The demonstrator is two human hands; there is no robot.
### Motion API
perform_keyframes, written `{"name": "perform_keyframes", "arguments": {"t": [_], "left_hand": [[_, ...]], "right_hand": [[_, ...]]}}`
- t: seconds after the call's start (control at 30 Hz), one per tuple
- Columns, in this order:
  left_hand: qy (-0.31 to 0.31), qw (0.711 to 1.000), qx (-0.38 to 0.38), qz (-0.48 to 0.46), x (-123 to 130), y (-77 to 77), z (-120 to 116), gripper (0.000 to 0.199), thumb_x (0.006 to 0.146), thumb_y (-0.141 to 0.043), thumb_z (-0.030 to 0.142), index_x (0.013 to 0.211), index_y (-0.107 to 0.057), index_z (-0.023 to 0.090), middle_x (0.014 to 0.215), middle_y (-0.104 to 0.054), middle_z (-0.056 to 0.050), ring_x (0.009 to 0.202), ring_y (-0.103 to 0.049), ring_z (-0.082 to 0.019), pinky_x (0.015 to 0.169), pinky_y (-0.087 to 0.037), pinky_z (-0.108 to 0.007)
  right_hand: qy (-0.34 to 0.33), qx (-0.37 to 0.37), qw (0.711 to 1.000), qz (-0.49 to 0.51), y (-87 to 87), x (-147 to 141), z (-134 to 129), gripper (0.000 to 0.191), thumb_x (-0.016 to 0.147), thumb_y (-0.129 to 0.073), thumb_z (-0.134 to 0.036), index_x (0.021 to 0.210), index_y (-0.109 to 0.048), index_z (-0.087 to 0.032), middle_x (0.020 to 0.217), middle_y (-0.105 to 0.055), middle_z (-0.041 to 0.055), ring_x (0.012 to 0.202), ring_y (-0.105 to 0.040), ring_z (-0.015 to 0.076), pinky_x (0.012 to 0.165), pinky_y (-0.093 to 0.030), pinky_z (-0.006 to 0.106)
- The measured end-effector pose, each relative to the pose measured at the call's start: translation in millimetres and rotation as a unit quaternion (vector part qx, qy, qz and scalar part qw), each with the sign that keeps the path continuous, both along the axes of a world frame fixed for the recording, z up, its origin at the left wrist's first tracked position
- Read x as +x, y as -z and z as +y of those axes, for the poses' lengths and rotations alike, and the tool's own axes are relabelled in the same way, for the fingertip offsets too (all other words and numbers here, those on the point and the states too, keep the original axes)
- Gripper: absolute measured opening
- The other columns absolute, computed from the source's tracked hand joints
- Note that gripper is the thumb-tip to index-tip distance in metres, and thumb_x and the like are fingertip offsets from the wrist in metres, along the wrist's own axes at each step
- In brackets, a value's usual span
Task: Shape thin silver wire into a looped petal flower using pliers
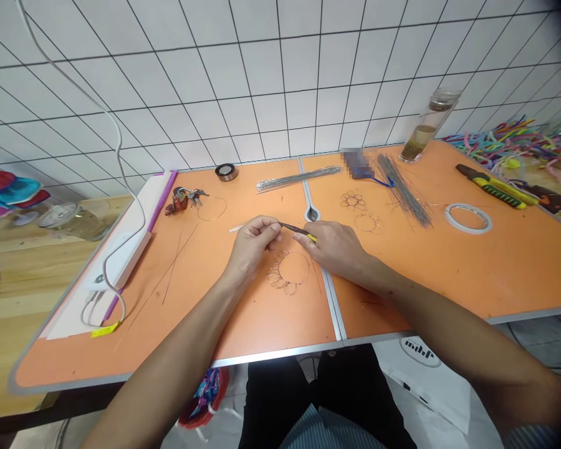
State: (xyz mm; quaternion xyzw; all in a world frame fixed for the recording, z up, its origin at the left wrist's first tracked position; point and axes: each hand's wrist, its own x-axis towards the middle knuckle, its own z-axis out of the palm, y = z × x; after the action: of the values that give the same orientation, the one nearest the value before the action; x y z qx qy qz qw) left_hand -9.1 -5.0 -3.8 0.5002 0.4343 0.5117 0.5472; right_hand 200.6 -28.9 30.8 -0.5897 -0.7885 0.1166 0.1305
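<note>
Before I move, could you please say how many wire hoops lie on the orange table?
4 hoops: one at front centre, one beside the keys, two left of the grey wire bundle; more may be hidden.

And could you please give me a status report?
Right hand gripping pliers; left hand pinched by their tips, contents unclear. Looped wire ring on table. Nothing visibly blocking.
</note>
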Motion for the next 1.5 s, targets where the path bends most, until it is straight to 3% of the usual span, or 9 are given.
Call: {"name": "perform_keyframes", "arguments": {"t": [0.3, 1.07, 1.5], "left_hand": [[0.006, 1.000, 0.008, 0.009, -2.7, -2.0, 3.0, 0.031, 0.076, -0.094, 0.043, 0.083, -0.076, 0.019, 0.069, -0.068, 0.000, 0.057, -0.052, -0.010, 0.055, -0.041, -0.024], [0.003, 0.999, 0.033, -0.001, -1.0, -2.0, 3.2, 0.026, 0.078, -0.093, 0.040, 0.081, -0.078, 0.019, 0.068, -0.069, -0.001, 0.059, -0.052, -0.011, 0.058, -0.041, -0.025], [0.009, 0.999, 0.035, -0.015, -1.1, 5.0, 8.7, 0.041, 0.075, -0.095, 0.054, 0.085, -0.077, 0.018, 0.070, -0.069, -0.001, 0.060, -0.051, -0.011, 0.059, -0.042, -0.026]], "right_hand": [[-0.001, 0.004, 1.000, 0.001, -0.3, 1.0, -0.2, 0.044, 0.115, -0.049, -0.053, 0.093, -0.069, -0.022, 0.093, -0.077, 0.0052, 0.080, -0.065, 0.0202, 0.064, -0.026, 0.033], [-0.011, -0.002, 1.000, 0.017, -1.5, 1.7, -0.5, 0.044, 0.114, -0.047, -0.053, 0.092, -0.068, -0.022, 0.090, -0.076, 0.0050, 0.079, -0.064, 0.0203, 0.064, -0.027, 0.033], [-0.002, -0.011, 1.000, 0.011, -1.5, 1.5, 2.3, 0.043, 0.113, -0.045, -0.053, 0.091, -0.067, -0.023, 0.091, -0.075, 0.0063, 0.082, -0.062, 0.0220, 0.065, -0.026, 0.033]]}}
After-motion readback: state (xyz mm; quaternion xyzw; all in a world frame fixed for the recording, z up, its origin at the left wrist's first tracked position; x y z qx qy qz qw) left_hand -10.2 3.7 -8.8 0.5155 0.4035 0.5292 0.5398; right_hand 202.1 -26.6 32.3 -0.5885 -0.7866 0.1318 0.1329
